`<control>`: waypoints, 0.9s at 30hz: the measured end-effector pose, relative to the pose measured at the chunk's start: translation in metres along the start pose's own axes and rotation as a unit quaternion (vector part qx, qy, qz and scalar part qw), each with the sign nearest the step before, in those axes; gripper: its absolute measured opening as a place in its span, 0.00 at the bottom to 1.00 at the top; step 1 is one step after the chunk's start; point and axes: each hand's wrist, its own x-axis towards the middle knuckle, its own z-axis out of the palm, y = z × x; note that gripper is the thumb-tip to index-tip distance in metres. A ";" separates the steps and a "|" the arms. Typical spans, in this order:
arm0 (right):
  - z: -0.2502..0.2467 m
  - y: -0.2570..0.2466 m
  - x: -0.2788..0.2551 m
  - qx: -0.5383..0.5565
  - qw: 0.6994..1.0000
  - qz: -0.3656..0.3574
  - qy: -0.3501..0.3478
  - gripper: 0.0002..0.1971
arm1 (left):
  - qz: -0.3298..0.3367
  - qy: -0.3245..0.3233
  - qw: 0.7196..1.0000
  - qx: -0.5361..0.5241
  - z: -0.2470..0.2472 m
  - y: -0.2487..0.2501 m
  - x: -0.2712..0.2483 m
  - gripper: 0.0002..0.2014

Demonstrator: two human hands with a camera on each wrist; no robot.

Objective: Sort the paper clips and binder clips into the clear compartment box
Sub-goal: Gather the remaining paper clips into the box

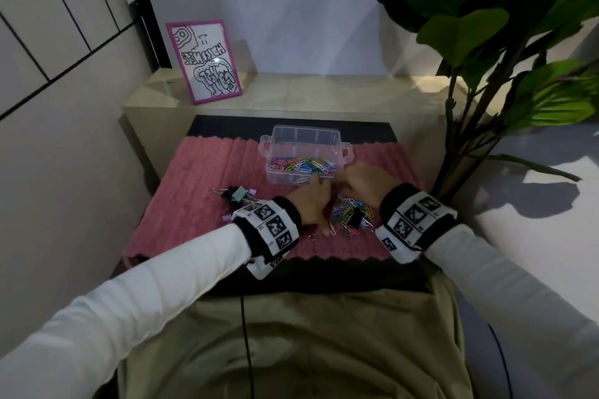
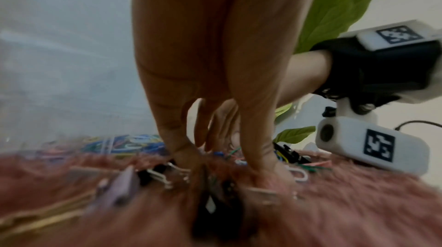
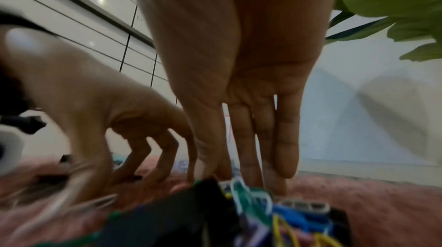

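The clear compartment box (image 1: 334, 139) stands at the far middle of the pink mat (image 1: 201, 172); its near compartment holds several coloured paper clips (image 1: 304, 164). A mixed pile of clips (image 1: 351, 214) lies between my hands. My left hand (image 1: 316, 204) reaches down with spread fingers, tips touching the mat (image 2: 358, 203) among binder clips (image 2: 122, 186). My right hand (image 1: 353, 185) points straight fingers (image 3: 287, 147) down behind the pile (image 3: 251, 200), which hides their tips. More binder clips (image 1: 240, 194) lie to the left.
A pink-framed drawing (image 1: 204, 61) leans on the pale ledge (image 1: 308, 91) behind the mat. A large leafy plant (image 1: 486, 42) stands close on the right. A panelled wall (image 1: 64, 42) runs along the left. My lap lies under the mat's near edge.
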 end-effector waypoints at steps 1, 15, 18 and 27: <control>0.003 -0.002 0.001 -0.014 1.000 0.010 -0.009 0.10 | -0.006 0.007 1.000 -0.003 -0.002 0.000 0.002 0.43; 0.003 0.012 -0.003 0.137 0.987 -0.006 0.087 0.07 | 0.014 -0.003 0.999 -0.050 -0.001 0.000 0.017 0.37; -0.004 0.020 -0.006 0.246 0.962 0.011 0.121 0.06 | 0.027 -0.023 0.999 -0.033 -0.001 0.000 0.014 0.39; -0.010 0.035 -0.017 0.457 0.874 0.098 0.133 0.07 | 0.040 0.026 0.997 -0.067 -0.006 -0.005 0.016 0.14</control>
